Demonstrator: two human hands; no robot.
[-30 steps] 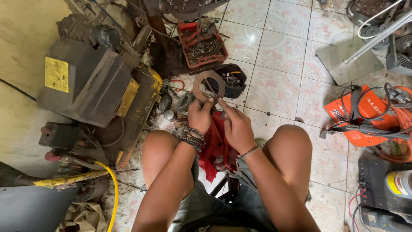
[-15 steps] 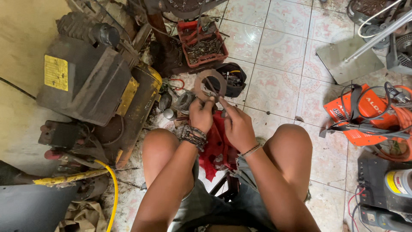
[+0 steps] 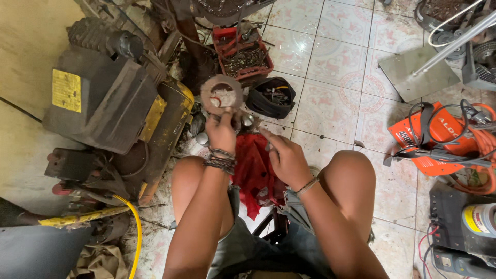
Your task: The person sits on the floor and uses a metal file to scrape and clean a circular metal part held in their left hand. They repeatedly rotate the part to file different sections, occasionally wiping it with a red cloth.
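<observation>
While my left hand [image 3: 221,133] pinches the brown friction ring [image 3: 222,94] by its lower rim, the ring stands up flat-faced to me, above the red cloth [image 3: 253,173]. Right hand [image 3: 285,157] sits right of the ring, fingers curled; can't tell what it grips. Left is nearer. Black pouch [image 3: 271,97] lies just right of the ring.

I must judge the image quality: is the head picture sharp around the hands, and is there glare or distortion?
Head view: left hand and brown ring slightly motion-soft; right hand sharper; even daylight, mild sheen on floor tiles; wide-angle bending at the edges.
</observation>
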